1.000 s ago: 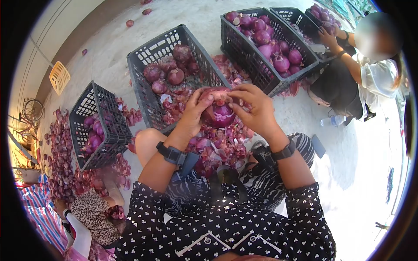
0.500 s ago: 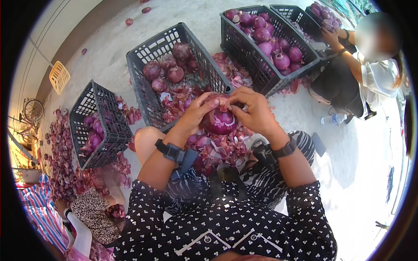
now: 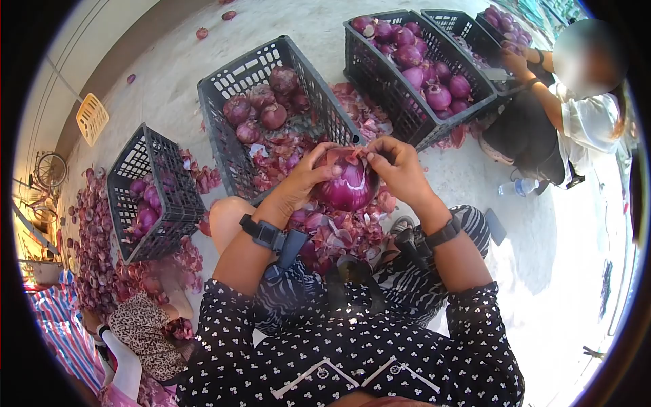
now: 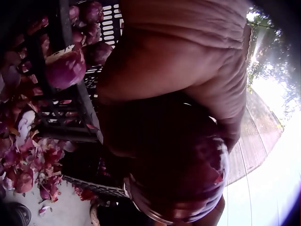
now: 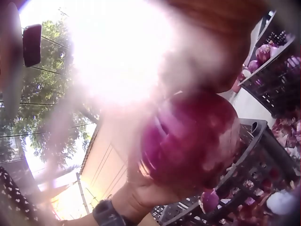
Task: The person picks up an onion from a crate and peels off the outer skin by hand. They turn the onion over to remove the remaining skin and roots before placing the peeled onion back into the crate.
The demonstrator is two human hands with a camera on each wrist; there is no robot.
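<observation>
A large red onion (image 3: 349,188) is held up between both hands, over a heap of loose peelings (image 3: 339,234). My left hand (image 3: 302,180) grips it from the left, with the thumb across its upper front. At the onion's top right, my right hand (image 3: 401,171) pinches a loose flap of dry skin (image 3: 354,153) between thumb and forefinger. The front of the onion is glossy purple. In the left wrist view the onion (image 4: 188,188) lies in shadow under the palm; glare washes over the right wrist view, where the onion (image 5: 193,141) shows purple and shiny.
A black crate (image 3: 210,139) with unpeeled onions and skins stands just ahead. Another crate (image 3: 434,125) full of shiny onions is at the back right, beside a seated person (image 3: 593,129). A smaller crate (image 3: 139,251) stands left, near many onions (image 3: 91,251) on the floor.
Dry skin over the onion's upper front has been pulled back, and more glossy purple shows. My right hand has drawn slightly right and up, while my left keeps its grip.
</observation>
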